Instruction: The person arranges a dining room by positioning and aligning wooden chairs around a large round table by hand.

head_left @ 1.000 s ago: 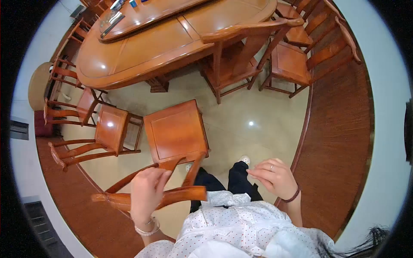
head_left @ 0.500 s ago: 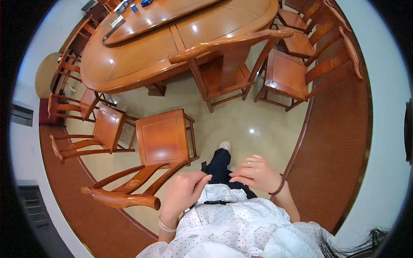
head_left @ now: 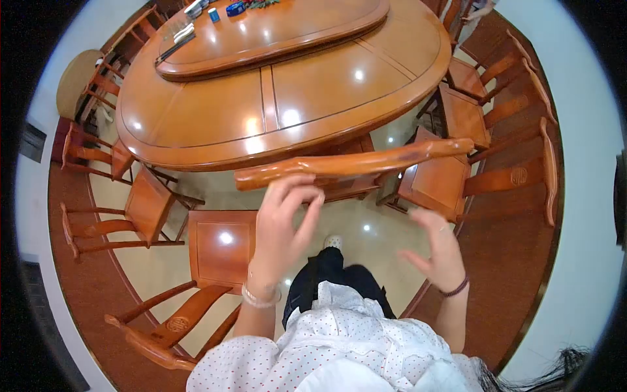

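Just in front of me is the top rail of a wooden chair [head_left: 366,163], its seat partly under the table edge. My left hand [head_left: 285,212] is raised at the left part of this rail, fingers apart and curved; its fingertips overlap the rail, and whether they touch it I cannot tell. My right hand [head_left: 439,250] is below the rail's right part, thumb and fingers spread, holding nothing. At the lower left, another chair [head_left: 222,248] stands turned away from the table, with its carved back toward the wall.
The large oval table [head_left: 215,124] bears a raised oval top [head_left: 281,39] with a blue object [head_left: 236,8] and a small blue can [head_left: 213,15]. Several chairs line the right side [head_left: 467,117] and left side [head_left: 149,202]. A person's arm [head_left: 480,12] shows at the upper right.
The view has moved closer to the table and the chair at it. Both hands have risen from near my waist and parted, their fingers opening. The lower-left chair now lies further down in view.
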`<state>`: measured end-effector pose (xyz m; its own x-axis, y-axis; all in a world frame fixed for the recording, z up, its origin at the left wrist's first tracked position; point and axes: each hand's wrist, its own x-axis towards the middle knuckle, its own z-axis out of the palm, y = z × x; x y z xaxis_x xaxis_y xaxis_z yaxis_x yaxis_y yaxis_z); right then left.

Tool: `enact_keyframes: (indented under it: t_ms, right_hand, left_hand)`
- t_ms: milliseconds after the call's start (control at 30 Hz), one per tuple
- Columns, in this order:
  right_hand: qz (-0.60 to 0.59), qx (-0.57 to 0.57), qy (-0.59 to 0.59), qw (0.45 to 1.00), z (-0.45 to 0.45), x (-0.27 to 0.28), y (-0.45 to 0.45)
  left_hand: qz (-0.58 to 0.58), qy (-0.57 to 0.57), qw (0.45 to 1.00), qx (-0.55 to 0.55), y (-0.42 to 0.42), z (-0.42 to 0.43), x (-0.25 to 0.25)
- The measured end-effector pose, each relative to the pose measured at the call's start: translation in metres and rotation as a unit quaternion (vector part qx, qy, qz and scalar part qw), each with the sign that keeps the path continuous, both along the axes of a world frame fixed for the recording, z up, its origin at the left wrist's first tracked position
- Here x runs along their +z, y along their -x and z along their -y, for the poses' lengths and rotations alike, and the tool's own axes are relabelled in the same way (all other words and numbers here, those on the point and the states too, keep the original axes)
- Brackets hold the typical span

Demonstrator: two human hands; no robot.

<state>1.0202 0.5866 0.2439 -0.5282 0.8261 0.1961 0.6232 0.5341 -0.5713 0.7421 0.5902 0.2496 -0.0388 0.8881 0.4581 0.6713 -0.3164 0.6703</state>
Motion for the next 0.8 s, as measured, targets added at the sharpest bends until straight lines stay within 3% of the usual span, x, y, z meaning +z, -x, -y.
enact_keyframes:
  t_ms: [67,100,167,200,267,333,400,467,533,600,800]
  right_hand:
    - [0.073,-0.063,-0.108,0.990,-0.044,0.008,-0.002]
    - [0.071,-0.056,-0.102,0.991,-0.066,0.008,-0.004]
    - [0.215,-0.055,-0.150,0.963,-0.116,0.009,-0.011]
    - [0.213,-0.049,-0.151,0.964,-0.142,0.006,-0.016]
    - [0.281,0.063,-0.089,0.953,-0.186,-0.005,-0.026]
    - [0.297,0.122,0.053,0.946,-0.219,-0.009,-0.021]
    - [0.281,0.192,0.061,0.938,-0.237,-0.010,-0.022]
    - [0.327,0.253,0.122,0.902,-0.247,-0.005,-0.018]
    - [0.301,0.299,0.146,0.894,-0.257,-0.012,-0.026]
    - [0.243,0.366,0.254,0.862,-0.255,-0.018,-0.033]
    - [0.229,0.353,0.269,0.866,-0.184,-0.032,-0.067]
  left_hand:
    - [-0.017,-0.008,1.000,0.018,0.000,-0.035,-0.001]
    - [-0.030,0.034,0.999,0.008,0.001,-0.055,-0.006]
    - [-0.096,0.131,0.987,-0.016,0.005,-0.091,-0.010]
    - [-0.096,0.133,0.986,-0.009,0.008,-0.105,-0.011]
    - [-0.156,0.281,0.946,-0.038,0.010,-0.123,-0.019]
    - [-0.160,0.294,0.942,-0.019,0.011,-0.130,-0.033]
    - [-0.138,0.416,0.898,-0.026,0.010,-0.132,-0.023]
    - [-0.157,0.437,0.885,-0.008,0.009,-0.131,-0.017]
    - [-0.177,0.475,0.862,0.002,0.001,-0.126,-0.019]
    - [-0.179,0.501,0.847,-0.003,-0.007,-0.114,-0.022]
    - [-0.152,0.500,0.853,0.010,-0.033,-0.045,-0.030]
